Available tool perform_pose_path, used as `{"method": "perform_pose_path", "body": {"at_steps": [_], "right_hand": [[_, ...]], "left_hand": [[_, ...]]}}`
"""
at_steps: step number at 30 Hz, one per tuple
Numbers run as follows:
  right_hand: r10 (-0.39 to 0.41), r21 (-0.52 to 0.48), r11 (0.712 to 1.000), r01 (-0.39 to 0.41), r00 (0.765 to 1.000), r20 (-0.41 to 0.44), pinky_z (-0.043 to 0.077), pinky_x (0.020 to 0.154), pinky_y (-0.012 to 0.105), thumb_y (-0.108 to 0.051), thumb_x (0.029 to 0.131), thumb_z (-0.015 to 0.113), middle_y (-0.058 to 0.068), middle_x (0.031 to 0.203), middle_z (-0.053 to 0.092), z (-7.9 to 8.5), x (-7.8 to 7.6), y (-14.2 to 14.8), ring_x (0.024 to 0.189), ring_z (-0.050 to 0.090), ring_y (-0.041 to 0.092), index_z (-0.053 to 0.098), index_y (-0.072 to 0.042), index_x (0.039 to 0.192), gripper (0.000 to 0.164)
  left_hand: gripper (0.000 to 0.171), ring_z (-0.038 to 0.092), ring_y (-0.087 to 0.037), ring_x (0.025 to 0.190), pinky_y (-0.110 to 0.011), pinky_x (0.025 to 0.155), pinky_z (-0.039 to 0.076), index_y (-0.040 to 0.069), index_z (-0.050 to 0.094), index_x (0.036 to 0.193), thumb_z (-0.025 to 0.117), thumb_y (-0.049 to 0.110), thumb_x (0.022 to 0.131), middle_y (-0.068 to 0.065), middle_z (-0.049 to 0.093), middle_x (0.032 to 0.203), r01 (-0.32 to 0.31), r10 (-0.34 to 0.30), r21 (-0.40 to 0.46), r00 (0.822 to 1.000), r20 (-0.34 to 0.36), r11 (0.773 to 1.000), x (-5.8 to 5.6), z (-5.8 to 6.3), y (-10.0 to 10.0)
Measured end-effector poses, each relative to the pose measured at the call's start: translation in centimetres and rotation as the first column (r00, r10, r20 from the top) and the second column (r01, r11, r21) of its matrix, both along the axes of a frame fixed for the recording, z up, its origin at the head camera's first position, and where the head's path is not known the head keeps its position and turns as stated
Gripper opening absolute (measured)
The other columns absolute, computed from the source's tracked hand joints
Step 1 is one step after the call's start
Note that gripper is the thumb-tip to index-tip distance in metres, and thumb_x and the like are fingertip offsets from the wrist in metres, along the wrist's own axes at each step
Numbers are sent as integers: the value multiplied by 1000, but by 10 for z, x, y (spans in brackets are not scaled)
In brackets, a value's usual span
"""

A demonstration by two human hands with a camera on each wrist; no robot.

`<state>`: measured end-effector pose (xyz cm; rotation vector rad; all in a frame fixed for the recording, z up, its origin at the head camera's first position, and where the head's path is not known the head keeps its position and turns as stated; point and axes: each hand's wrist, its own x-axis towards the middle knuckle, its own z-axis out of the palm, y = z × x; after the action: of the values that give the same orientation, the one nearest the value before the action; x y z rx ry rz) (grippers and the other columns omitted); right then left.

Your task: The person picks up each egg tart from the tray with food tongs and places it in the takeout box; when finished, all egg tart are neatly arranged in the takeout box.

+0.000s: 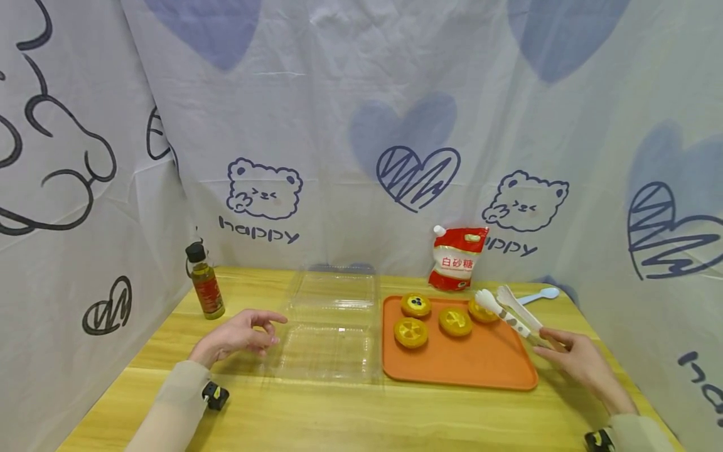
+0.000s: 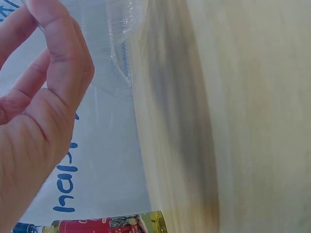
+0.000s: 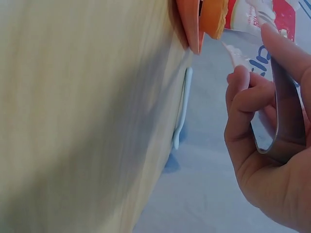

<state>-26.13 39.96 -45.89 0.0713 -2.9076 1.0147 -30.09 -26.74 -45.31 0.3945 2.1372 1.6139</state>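
Observation:
My right hand (image 1: 582, 364) holds a pair of tongs (image 1: 522, 320), its thumb and fingers on either side of the metal handle (image 3: 287, 116). The pale tips of the tongs stand apart over the back right of the orange tray (image 1: 463, 367), overlapping an egg tart (image 1: 482, 311) in the head view. Other tarts on the tray include one with dark berries (image 1: 416, 305) and a plain yellow one (image 1: 455, 321). My left hand (image 1: 243, 336) has its index finger extended and the others loosely bent, right at the left edge of a clear plastic box (image 1: 327, 355) with its hinged lid raised behind.
An oil bottle (image 1: 208, 289) stands at the back left. Behind the tray a red and white sugar pouch (image 1: 456, 258) leans near the cloth backdrop. A light blue spoon (image 1: 539, 295) lies at the back right corner. Patterned cloth walls border the wooden table (image 1: 339, 420).

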Motion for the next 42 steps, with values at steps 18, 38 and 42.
{"method": "perform_pose_path", "body": {"at_steps": [18,38,42], "right_hand": [[42,194,980,-44,999,16,54,70,37,-50,84,73,31,129,57,0,-11,-5,99,61,34,60,1,131,71],[43,87,995,-44,999,18,58,69,33,-35,89,72,29,131,57,-7,-9,-9,108,64,40,54,5,135,63],[49,-31,998,-48,998,29,58,63,28,-24,88,73,31,134,54,-9,-9,-9,113,62,41,46,8,139,66]], "left_hand": [[60,61,-21,79,-30,66,59,-8,43,141,69,3,88,-11,50,100,1,-1,4,1000,1,1000,-2,-3,-1],[64,61,-26,84,-30,64,59,-4,38,144,69,4,89,-13,51,101,-16,16,12,1000,5,1000,-2,-4,0],[61,61,-25,83,-33,67,60,-3,35,146,64,5,93,-11,53,100,-31,30,34,999,19,999,-2,-4,0]]}}
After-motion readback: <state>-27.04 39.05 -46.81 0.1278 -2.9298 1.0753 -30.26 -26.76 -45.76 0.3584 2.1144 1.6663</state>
